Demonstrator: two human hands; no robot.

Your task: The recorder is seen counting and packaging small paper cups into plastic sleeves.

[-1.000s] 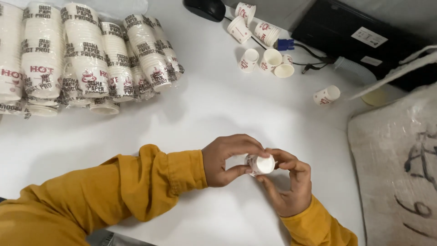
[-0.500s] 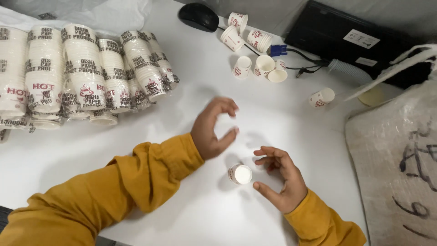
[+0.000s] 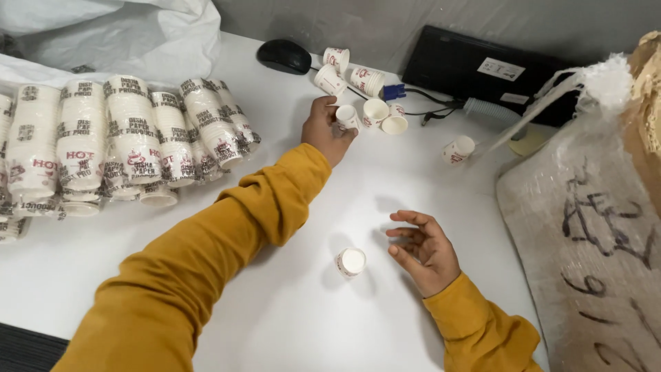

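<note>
I see a white worktop (image 3: 206,289) with wrapped sleeves of paper cups (image 3: 131,138) lying along its left edge, their long axes running toward the far edge. A black keyboard (image 3: 482,76) sits at the far edge, a black mouse (image 3: 284,56) beside it. My left hand (image 3: 327,129) reaches to the loose cups (image 3: 375,110) near the far edge, fingers pinching one small cup (image 3: 347,116), upright. My right hand (image 3: 423,249) rests open, fingers loosely spread, just beside a single cup (image 3: 351,262) standing upside down mid-worktop.
</note>
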